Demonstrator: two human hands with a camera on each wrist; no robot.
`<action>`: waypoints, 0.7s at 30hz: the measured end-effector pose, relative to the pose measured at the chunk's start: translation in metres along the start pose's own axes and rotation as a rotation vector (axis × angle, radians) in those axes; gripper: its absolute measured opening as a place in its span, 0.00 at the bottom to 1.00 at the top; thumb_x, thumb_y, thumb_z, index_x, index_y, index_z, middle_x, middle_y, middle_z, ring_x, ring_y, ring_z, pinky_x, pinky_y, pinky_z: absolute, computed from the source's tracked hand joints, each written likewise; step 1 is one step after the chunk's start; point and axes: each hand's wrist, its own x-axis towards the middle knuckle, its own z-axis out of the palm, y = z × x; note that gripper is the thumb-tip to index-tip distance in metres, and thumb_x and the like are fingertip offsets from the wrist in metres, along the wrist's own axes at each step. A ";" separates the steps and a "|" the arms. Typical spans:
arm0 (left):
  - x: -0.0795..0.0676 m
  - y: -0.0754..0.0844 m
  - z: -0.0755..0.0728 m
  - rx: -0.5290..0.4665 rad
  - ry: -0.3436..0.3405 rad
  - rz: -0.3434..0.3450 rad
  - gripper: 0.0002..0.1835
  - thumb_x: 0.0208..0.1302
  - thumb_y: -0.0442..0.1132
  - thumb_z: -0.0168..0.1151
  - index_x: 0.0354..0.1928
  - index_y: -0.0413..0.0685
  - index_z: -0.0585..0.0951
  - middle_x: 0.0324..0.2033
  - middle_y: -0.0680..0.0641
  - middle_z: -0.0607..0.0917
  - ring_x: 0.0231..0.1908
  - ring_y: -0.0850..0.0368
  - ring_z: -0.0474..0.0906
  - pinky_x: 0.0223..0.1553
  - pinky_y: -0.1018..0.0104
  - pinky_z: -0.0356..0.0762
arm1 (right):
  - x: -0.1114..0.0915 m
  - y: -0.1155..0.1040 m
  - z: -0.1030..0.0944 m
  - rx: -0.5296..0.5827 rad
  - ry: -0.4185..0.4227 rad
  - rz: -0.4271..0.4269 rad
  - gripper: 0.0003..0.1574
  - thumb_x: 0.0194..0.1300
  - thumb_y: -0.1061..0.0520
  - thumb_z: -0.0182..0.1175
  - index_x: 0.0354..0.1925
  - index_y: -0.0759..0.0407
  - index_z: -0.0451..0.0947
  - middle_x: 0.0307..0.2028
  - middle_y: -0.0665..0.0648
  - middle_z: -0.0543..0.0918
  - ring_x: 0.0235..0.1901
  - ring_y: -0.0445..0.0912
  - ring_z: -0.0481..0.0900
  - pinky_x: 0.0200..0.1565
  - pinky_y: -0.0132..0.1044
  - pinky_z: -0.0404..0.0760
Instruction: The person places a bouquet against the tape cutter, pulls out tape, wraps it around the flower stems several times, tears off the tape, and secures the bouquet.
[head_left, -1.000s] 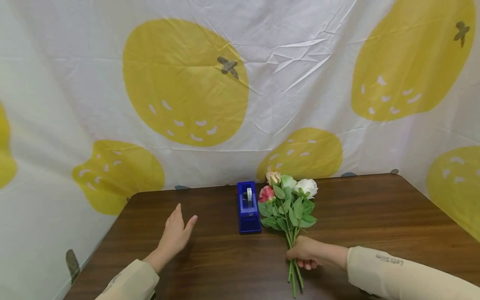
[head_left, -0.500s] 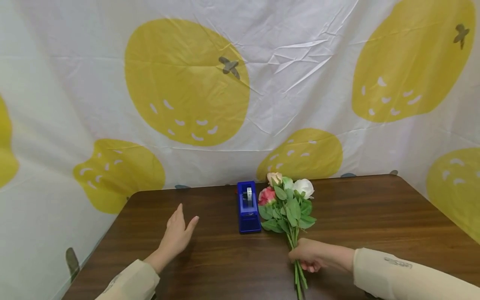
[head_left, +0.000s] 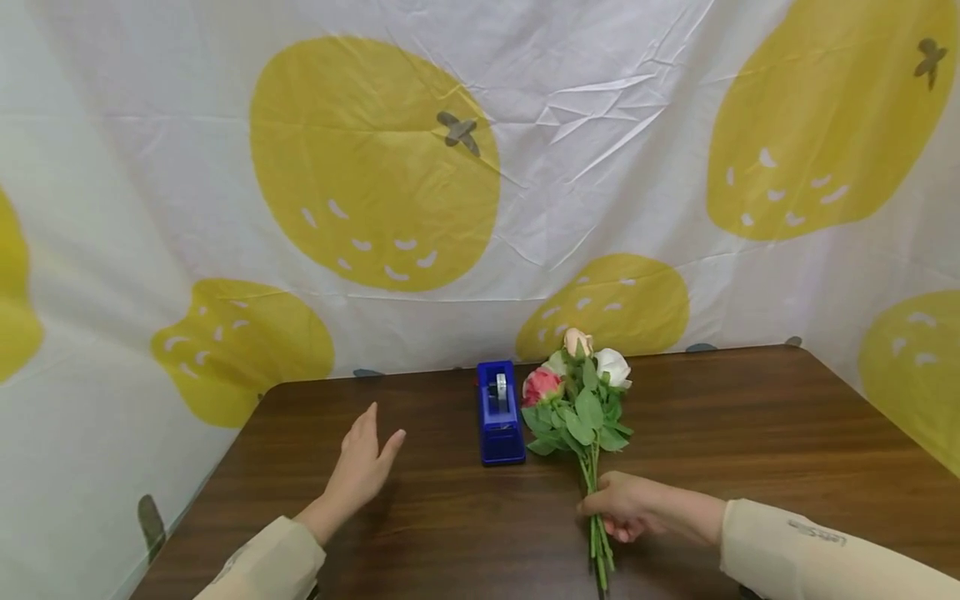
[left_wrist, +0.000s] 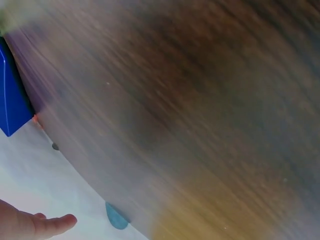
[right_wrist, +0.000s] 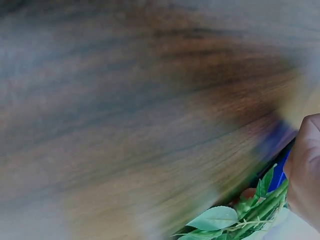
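My right hand (head_left: 626,505) grips a bouquet of flowers (head_left: 585,417) by its green stems, which poke out below the fist. Pink, peach and white blooms top the bunch, above green leaves. In the right wrist view, part of the hand (right_wrist: 306,172) shows at the right edge beside the leaves (right_wrist: 215,219). My left hand (head_left: 363,462) hovers over the left part of the table, fingers extended, thumb apart, holding nothing. Between the hands stands a blue tape dispenser (head_left: 501,442) with a roll of clear tape, just left of the blooms.
The dark brown wooden table (head_left: 450,517) reaches back to a white curtain (head_left: 600,150) printed with large yellow fruit. The curtain also covers the sides. A corner of the dispenser (left_wrist: 14,102) appears at the left edge of the left wrist view.
The bouquet has turned in my right hand, its peach bloom shifting right and up and its stem ends shifting right. The right hand moved slightly right; the left hand barely moved.
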 end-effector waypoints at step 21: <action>-0.003 0.009 0.003 -0.016 -0.012 0.036 0.35 0.69 0.47 0.47 0.66 0.28 0.50 0.64 0.27 0.54 0.63 0.29 0.49 0.61 0.38 0.50 | -0.022 -0.005 -0.008 0.059 -0.107 -0.234 0.08 0.63 0.57 0.53 0.31 0.60 0.65 0.08 0.47 0.66 0.06 0.34 0.63 0.13 0.23 0.63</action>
